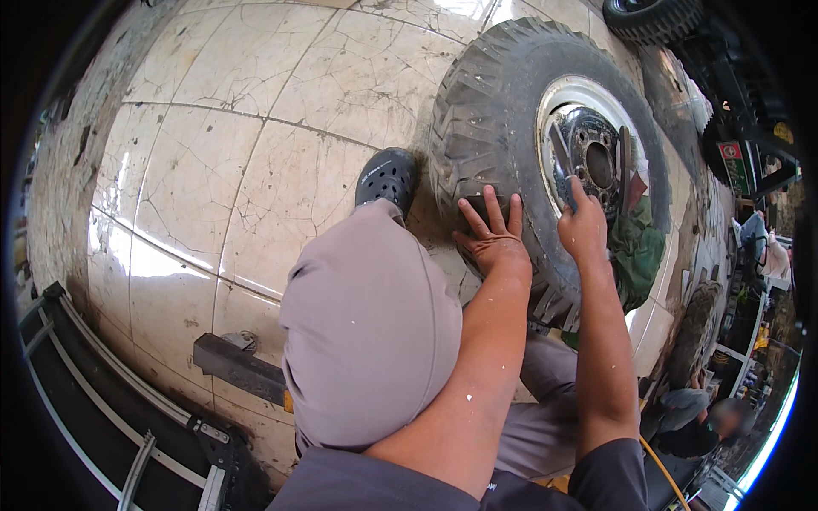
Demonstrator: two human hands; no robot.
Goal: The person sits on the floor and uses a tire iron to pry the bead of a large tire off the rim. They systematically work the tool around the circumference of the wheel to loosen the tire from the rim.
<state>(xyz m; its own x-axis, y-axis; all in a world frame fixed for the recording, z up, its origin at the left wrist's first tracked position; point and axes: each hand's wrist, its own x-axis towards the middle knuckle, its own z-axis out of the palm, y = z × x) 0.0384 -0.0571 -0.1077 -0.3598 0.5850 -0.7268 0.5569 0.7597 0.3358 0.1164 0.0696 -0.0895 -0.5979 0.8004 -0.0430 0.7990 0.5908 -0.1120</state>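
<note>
A large, knobbly tyre (511, 111) stands in front of me, with a worn white and dark metal rim (562, 89) facing right. My left hand (497, 243) rests on its tread and shoulder with the fingers spread. Closed at the side of the rim, my right hand (584, 226) grips a narrow, flat, blade-like grey tool (561, 153) that points up across the rim; its exact kind is unclear. Another dark flat bar (625, 162) stands by the hub. Against the tyre's lower right side hangs a dark green cloth (637, 255).
Cracked, glossy tiles make up the floor (281, 162). A dark metal beam (239, 370) lies left of my knee, beyond a black panel with metal rails (119, 426). Another tyre (654, 21) is at the far right. A person (694, 430) is at lower right.
</note>
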